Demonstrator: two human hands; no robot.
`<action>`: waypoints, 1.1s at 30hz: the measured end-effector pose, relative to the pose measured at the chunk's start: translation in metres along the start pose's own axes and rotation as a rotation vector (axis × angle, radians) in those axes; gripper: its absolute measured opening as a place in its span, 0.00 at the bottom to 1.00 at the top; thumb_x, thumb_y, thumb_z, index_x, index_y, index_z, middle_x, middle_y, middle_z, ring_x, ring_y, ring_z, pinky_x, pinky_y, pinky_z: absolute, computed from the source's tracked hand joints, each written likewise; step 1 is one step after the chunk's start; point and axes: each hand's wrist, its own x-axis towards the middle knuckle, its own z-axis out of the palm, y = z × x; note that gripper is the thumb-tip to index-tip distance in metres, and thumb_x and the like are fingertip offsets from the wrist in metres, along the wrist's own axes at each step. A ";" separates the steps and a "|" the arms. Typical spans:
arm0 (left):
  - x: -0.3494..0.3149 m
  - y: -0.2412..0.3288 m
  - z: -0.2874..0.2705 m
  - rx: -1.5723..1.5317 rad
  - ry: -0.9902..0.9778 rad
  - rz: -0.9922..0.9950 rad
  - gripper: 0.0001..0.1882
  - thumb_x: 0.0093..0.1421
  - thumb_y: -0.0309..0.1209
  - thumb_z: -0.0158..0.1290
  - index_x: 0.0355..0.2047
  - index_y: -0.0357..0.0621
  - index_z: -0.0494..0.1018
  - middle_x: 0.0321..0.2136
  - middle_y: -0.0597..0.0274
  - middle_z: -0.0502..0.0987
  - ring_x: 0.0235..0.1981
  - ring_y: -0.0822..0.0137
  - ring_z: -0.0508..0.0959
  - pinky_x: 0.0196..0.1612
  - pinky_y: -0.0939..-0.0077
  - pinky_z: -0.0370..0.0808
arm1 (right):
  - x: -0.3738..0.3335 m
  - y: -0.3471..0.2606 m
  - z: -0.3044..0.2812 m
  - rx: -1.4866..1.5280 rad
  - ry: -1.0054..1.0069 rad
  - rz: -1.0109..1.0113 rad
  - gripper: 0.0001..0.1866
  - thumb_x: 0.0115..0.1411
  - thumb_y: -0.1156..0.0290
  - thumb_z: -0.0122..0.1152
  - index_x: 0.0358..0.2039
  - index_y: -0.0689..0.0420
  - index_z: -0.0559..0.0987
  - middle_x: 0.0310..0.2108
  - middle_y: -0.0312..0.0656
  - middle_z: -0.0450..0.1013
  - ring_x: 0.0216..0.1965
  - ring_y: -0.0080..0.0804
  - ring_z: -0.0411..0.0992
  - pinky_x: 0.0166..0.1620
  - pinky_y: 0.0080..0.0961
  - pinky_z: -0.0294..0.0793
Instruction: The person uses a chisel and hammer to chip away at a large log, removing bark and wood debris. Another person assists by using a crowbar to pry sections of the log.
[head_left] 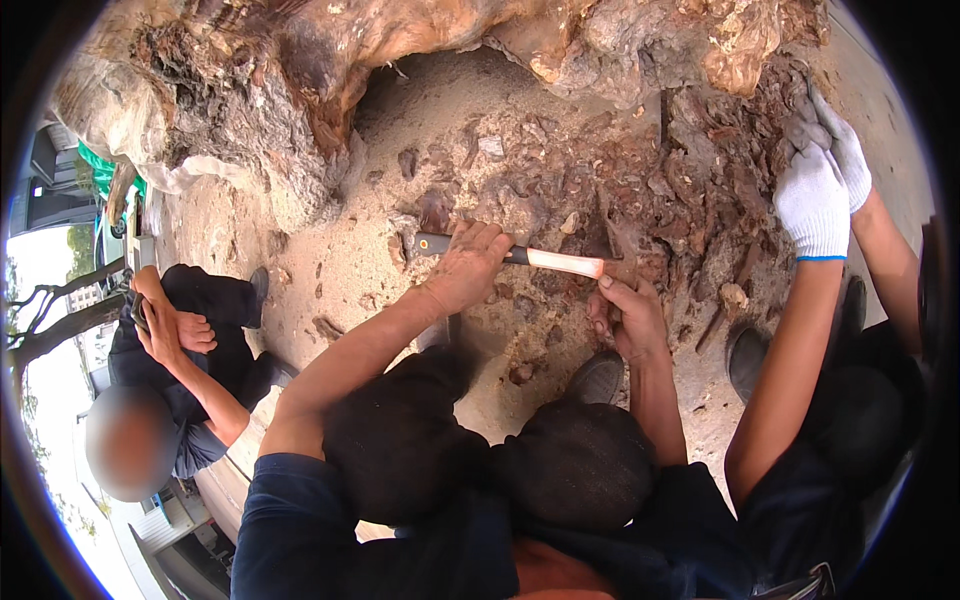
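Note:
My left hand (468,268) is wrapped round a long tool handle (565,262) with a black grip and a pale orange shaft, held nearly level above the ground. The black butt end sticks out to the left of my fingers. At the far end of the shaft is my right hand (637,318), its fingers curled and its thumb close to the handle's tip. What my right fingers hold, if anything, is hidden. I cannot make out a tool head. Beneath and beyond both hands lie brown bark and wood chips (690,200).
A massive gnarled wood trunk (290,110) arches across the far side, with a dark hollow under it. At the right, a co-worker's white-gloved hands (818,200) reach to the trunk's chipped base. Another person (180,350) crouches at the left. My shoe (597,378) is below my right hand.

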 end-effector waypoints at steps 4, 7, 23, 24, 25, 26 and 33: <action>0.022 -0.014 0.002 0.051 0.140 -0.112 0.26 0.54 0.23 0.61 0.54 0.42 0.69 0.49 0.50 0.72 0.53 0.48 0.72 0.60 0.52 0.65 | 0.006 -0.004 0.021 0.012 0.098 -0.058 0.11 0.62 0.68 0.68 0.42 0.60 0.80 0.16 0.34 0.69 0.14 0.19 0.63 0.15 0.17 0.56; 0.031 -0.038 -0.002 -0.013 0.441 -0.355 0.29 0.55 0.22 0.57 0.59 0.40 0.65 0.56 0.48 0.69 0.57 0.46 0.70 0.62 0.51 0.63 | 0.015 -0.029 0.051 -0.008 0.119 -0.186 0.11 0.61 0.69 0.69 0.40 0.59 0.79 0.17 0.33 0.69 0.14 0.17 0.63 0.16 0.17 0.56; 0.141 -0.138 -0.001 -1.961 0.725 -1.203 0.18 0.74 0.35 0.46 0.58 0.38 0.61 0.50 0.36 0.69 0.45 0.44 0.77 0.46 0.48 0.84 | 0.069 -0.118 0.168 -0.579 0.063 -0.381 0.10 0.62 0.70 0.66 0.40 0.62 0.81 0.18 0.30 0.69 0.18 0.17 0.65 0.22 0.21 0.62; 0.142 -0.148 0.010 -2.034 0.673 -1.165 0.16 0.74 0.35 0.46 0.56 0.38 0.62 0.48 0.38 0.70 0.44 0.45 0.77 0.45 0.49 0.84 | 0.074 -0.120 0.171 -0.598 0.065 -0.388 0.09 0.63 0.70 0.66 0.40 0.62 0.80 0.18 0.31 0.69 0.18 0.17 0.65 0.21 0.21 0.61; 0.142 -0.159 0.019 -2.105 0.620 -1.127 0.15 0.74 0.34 0.47 0.54 0.38 0.63 0.47 0.39 0.71 0.43 0.46 0.78 0.44 0.50 0.83 | 0.078 -0.122 0.177 -0.630 0.099 -0.377 0.07 0.62 0.72 0.64 0.36 0.63 0.80 0.18 0.32 0.69 0.18 0.19 0.65 0.22 0.22 0.62; 0.146 -0.157 0.014 -2.167 0.543 -1.089 0.14 0.74 0.34 0.47 0.52 0.38 0.64 0.45 0.41 0.72 0.42 0.48 0.78 0.43 0.51 0.83 | 0.082 -0.120 0.178 -0.624 0.121 -0.374 0.07 0.61 0.73 0.64 0.36 0.63 0.80 0.18 0.32 0.69 0.18 0.19 0.65 0.22 0.22 0.62; 0.128 -0.185 0.021 -2.209 0.616 -1.116 0.13 0.73 0.34 0.49 0.43 0.33 0.70 0.35 0.49 0.78 0.35 0.55 0.80 0.37 0.62 0.84 | 0.102 -0.102 0.208 -0.504 0.181 -0.375 0.05 0.55 0.73 0.64 0.27 0.62 0.79 0.16 0.34 0.69 0.17 0.21 0.65 0.22 0.25 0.63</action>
